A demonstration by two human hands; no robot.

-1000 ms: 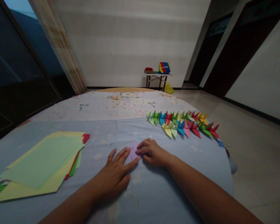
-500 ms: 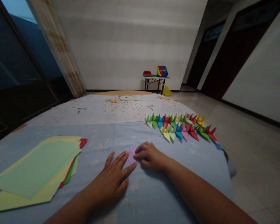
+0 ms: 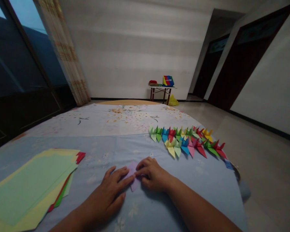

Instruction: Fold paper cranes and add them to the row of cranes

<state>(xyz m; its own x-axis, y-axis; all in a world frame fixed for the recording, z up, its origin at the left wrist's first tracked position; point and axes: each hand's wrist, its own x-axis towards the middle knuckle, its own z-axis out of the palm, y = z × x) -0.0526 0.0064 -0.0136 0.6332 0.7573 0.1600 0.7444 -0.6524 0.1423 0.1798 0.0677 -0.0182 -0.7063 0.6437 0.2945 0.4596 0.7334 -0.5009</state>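
A small folded piece of purple paper (image 3: 132, 166) lies on the blue floral tablecloth, between my hands. My left hand (image 3: 110, 190) rests on its left side with the fingers spread and fairly flat, index fingertip on the paper's middle. From the right, my right hand (image 3: 153, 175) has its fingers bent and bunched at the paper's edge, gripping it. Fingers cover part of both sides, and a narrow purple tip shows below them.
A stack of coloured paper sheets (image 3: 36, 183), pale green on top, lies at the left. Two rows of folded paper cranes (image 3: 177, 148) stand at the right, near the table edge. Beyond the table is a small stand (image 3: 161, 87) with a colourful box (image 3: 168, 81).
The view has tilted up, so the table sits lower in the picture. The purple paper now looks narrower, with a pointed end showing below my fingers; my hands have stayed on it.
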